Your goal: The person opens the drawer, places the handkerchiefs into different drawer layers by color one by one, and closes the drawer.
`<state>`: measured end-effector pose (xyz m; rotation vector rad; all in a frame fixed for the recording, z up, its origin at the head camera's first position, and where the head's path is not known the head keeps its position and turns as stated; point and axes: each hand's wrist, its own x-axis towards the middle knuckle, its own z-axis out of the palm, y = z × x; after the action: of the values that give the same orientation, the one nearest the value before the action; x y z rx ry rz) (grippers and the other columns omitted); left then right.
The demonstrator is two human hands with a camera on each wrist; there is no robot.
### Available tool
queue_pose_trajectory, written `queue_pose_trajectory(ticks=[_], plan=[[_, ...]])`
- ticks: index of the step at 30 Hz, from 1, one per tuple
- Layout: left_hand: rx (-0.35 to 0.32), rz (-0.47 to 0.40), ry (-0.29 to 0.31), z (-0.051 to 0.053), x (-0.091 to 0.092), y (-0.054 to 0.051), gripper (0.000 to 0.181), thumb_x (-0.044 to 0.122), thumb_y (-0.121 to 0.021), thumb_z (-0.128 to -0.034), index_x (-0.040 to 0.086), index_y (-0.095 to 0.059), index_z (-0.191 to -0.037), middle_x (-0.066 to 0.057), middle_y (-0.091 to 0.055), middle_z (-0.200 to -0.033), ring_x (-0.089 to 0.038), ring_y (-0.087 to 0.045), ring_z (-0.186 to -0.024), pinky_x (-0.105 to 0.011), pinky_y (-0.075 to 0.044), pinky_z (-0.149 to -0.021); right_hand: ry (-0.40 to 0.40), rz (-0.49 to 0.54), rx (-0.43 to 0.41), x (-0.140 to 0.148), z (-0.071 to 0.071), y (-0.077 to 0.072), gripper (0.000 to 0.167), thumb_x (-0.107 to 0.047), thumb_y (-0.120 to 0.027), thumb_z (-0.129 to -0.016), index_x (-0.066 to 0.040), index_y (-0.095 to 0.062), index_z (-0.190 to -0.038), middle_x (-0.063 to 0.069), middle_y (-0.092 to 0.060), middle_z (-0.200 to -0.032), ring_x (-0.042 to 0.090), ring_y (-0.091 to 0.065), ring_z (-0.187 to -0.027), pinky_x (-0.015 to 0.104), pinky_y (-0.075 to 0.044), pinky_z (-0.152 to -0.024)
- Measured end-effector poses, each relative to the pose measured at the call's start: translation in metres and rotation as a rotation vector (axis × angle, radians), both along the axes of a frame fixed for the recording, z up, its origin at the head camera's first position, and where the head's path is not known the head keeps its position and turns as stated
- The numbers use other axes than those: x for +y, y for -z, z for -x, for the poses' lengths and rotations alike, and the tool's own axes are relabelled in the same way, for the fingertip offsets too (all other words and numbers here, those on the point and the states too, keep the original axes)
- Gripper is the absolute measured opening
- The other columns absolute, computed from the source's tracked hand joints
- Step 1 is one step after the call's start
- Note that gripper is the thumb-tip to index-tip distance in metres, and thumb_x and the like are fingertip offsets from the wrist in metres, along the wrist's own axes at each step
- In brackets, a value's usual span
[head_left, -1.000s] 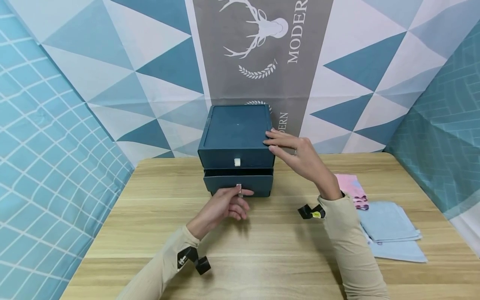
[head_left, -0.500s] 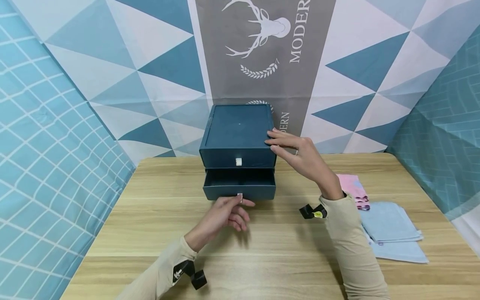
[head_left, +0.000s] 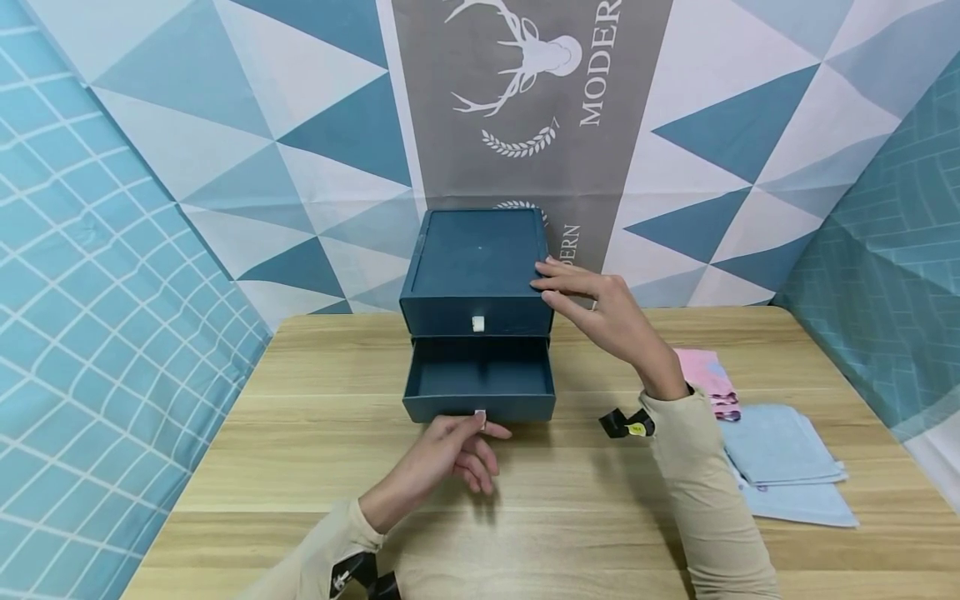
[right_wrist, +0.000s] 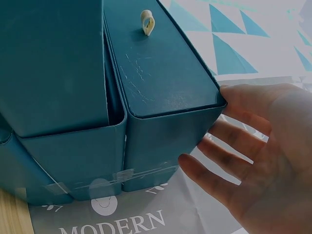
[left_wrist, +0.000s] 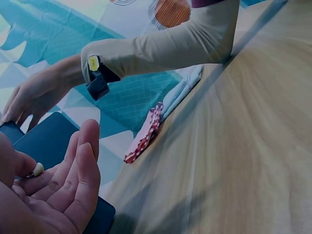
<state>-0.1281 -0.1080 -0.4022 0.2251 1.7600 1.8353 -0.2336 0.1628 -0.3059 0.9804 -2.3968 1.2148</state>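
Observation:
A dark blue two-drawer box point(head_left: 480, 250) stands at the back of the table. Its lower drawer point(head_left: 435, 408) is pulled far out, so the inside shows. My left hand point(head_left: 446, 458) pinches the white pull tab point(head_left: 480, 413) on that drawer between thumb and index finger; the other fingers are loosely bent below. In the left wrist view, the tab point(left_wrist: 37, 169) peeks out by the thumb. My right hand point(head_left: 603, 312) rests its fingertips on the box's top right edge, fingers nearly straight. The upper drawer, with its own white tab point(right_wrist: 147, 22), is closed.
On the right of the wooden table point(head_left: 525, 533) lie a folded pink cloth point(head_left: 705, 375) and folded light blue cloths point(head_left: 780, 446), beside the right forearm. A patterned fabric backdrop point(head_left: 337, 167) rises behind the box.
The lower drawer has slid further out toward me, with my left hand drawing back along with its tab. My right hand has stayed on the box's edge.

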Motion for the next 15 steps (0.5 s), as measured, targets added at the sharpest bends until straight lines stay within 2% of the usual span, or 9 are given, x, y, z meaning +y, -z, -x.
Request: queue_pose_trajectory(ticks=[15], plan=[[-0.009,-0.009,0.039,-0.023,-0.001,-0.003,0.058,0.043,-0.042,-0.1068,-0.008,-0.06,-0.128,-0.013,-0.071,-0.083,-0.018,-0.07,-0.065,-0.027,-0.056,-0.058,0.003,0.004,-0.003,-0.001,-0.001,0.0,0.029,-0.022,-0.062,-0.1,-0.017,-0.069,-0.128,-0.003,-0.054,-0.145,0.018,-0.038,-0.143,0.047,-0.038,-0.111]])
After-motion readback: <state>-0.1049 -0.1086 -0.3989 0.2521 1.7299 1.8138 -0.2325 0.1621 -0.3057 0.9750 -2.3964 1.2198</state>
